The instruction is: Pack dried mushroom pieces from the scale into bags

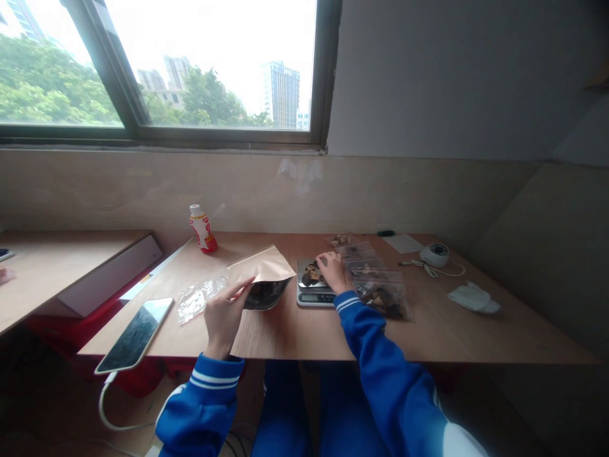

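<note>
My left hand (225, 317) pinches the near edge of a brown kraft paper bag (266, 263). Beneath that edge shows a dark, shiny rounded shape (266, 296), like a bowl with dark pieces in it; the paper hides much of it. My right hand (333, 271) is over a small digital scale (304, 299), its fingertips closed on dried mushrooms at the pan's right side. More dried mushrooms (311, 275) lie on the metal pan. Close by on the right, clear plastic bags (380, 289) hold dark dried mushrooms, partly behind my right hand and sleeve.
A crumpled clear bag (200, 298) and a phone (136, 335) on a cable lie at left. Behind them stands a red-and-white bottle (203, 230). To the right are a white camera-like device (434, 255), a white tissue (473, 298) and paper (402, 244).
</note>
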A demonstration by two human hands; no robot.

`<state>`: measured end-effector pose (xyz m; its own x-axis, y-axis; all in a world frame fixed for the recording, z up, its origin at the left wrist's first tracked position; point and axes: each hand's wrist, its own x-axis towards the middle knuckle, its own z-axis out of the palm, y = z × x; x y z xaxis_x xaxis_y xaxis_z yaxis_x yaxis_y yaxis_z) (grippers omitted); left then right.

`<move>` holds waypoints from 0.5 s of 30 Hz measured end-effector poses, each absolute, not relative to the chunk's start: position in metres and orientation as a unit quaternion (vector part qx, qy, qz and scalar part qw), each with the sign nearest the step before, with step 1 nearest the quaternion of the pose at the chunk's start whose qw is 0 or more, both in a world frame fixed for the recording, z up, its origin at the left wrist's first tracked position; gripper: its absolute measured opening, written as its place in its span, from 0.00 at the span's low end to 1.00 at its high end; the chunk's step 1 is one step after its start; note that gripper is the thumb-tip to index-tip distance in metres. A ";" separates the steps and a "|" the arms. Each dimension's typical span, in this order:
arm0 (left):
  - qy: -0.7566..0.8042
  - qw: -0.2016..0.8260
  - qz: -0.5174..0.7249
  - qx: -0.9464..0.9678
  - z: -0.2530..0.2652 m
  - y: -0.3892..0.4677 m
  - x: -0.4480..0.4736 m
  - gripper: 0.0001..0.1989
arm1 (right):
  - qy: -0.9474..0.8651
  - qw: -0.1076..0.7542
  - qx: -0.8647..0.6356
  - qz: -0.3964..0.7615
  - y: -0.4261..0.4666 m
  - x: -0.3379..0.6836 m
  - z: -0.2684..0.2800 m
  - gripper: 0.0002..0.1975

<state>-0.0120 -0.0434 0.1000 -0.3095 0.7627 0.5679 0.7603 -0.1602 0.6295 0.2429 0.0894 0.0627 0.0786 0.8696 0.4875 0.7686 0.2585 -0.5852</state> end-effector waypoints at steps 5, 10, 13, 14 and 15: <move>0.644 0.019 0.494 0.584 0.102 -0.041 -0.009 0.10 | -0.746 0.473 -0.374 0.284 0.027 0.221 0.103 0.12; 0.651 0.051 0.494 0.573 0.103 -0.039 -0.003 0.11 | -0.837 0.359 -0.242 0.335 -0.019 0.180 0.120 0.14; 0.668 0.048 0.478 0.567 0.101 -0.041 0.003 0.11 | -0.855 0.343 -0.306 0.242 -0.009 0.152 0.100 0.14; 0.671 0.045 0.474 0.568 0.101 -0.042 0.005 0.11 | -0.849 0.339 -0.333 0.230 -0.001 0.143 0.091 0.12; 0.671 0.042 0.472 0.571 0.100 -0.043 0.007 0.11 | -0.838 0.346 -0.350 0.236 0.008 0.134 0.083 0.10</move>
